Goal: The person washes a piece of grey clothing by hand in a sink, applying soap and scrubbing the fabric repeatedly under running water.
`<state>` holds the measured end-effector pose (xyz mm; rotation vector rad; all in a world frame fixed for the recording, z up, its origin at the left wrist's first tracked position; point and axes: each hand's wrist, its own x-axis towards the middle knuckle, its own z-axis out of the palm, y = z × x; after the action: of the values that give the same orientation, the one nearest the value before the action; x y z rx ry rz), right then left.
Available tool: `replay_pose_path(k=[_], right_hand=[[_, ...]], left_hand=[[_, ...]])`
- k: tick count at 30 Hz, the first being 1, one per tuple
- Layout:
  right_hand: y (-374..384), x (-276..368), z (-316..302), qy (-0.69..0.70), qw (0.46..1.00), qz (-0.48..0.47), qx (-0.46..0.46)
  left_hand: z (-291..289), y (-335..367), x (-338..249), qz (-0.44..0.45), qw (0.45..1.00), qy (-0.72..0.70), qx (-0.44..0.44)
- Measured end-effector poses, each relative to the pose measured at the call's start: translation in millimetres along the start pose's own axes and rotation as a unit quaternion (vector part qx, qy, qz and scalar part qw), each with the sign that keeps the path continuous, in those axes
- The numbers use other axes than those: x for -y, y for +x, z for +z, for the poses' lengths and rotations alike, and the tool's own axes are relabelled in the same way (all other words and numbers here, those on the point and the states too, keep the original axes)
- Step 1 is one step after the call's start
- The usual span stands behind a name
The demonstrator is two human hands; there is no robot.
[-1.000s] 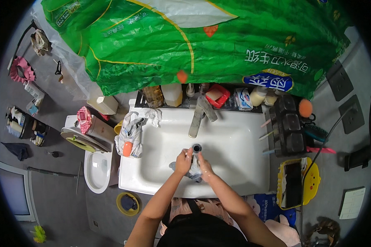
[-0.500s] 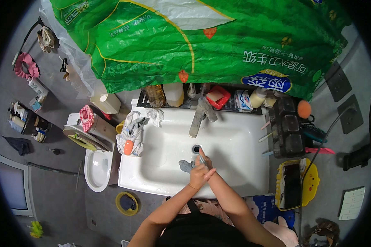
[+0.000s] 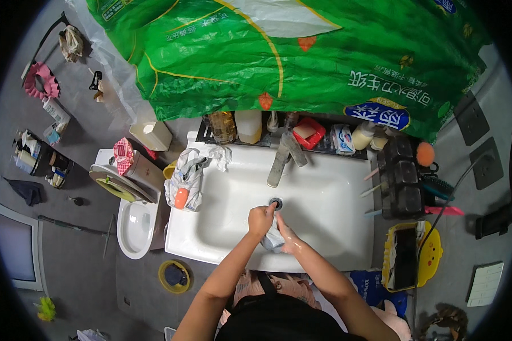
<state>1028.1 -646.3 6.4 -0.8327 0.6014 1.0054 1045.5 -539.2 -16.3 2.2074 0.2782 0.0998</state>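
Observation:
Over the white sink basin, a small wet grey-white sock is bunched between my hands, just below the drain. My left hand is closed in a fist on its upper end. On the other side, my right hand grips it with bent fingers, and whitish suds or water show on the wrist. Part of the sock is hidden by the hands. Above them juts the grey faucet. An orange soap bar rests on crumpled white-and-grey cloth on the sink's left rim.
Bottles and a red soap dish line the shelf behind the faucet, under a large green plastic sheet. A black holder and a yellow basket holding a phone are at right. A toilet stands left.
My hands, crossed and pressed together before, have come apart side by side and now hold the sock between them. The grey piece lying beside them in the basin is no longer there.

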Motion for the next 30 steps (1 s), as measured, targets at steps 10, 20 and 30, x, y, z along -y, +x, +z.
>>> replay_pose_path(k=[10,20,30], right_hand=[[8.2,22.0,-43.7,-0.043,0.988,-0.147,0.007],[81.5,-33.3,-46.6,0.253,0.953,-0.162,0.043],[72.4,-30.8,-29.8,0.114,0.983,-0.139,0.019]], left_hand=[[-26.4,-16.7,38.4,0.037,0.929,0.054,0.365],[3.9,-57.8,2.9,0.149,0.968,-0.201,-0.038],[16.8,-43.4,2.1,0.120,0.987,-0.051,-0.089]])
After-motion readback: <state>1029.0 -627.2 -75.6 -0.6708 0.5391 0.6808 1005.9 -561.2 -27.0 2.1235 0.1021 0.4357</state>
